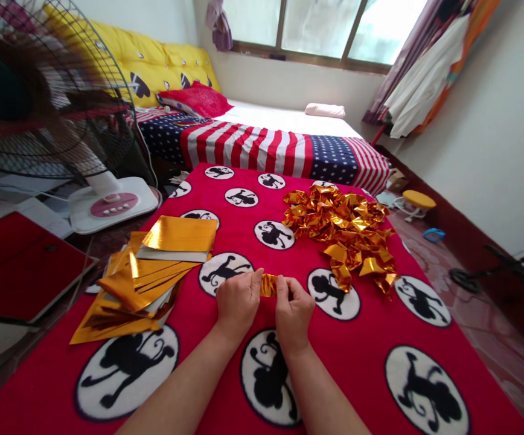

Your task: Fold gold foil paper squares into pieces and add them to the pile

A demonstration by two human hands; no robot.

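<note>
A small piece of gold foil paper [268, 286] is stretched between my two hands, above the red cloth with monkey prints [348, 374]. My left hand [238, 301] pinches its left end, thumb on top. Its right end is gripped by the curled fingers and thumb of my right hand [293, 309]. The ends of the paper are hidden in my fingers. Left of my hands lies a loose stack of flat gold foil sheets [142, 287], some showing pale backs. To the right is a heap of folded gold foil pieces [338, 223].
An electric fan [112, 202] stands at the left, its blades blurred, near a dark red panel [22, 266]. Behind the cloth is a bed with a stars-and-stripes cover [262, 145]. A yellow-topped stool [418, 199] and a blue item [434, 234] are on the floor at right.
</note>
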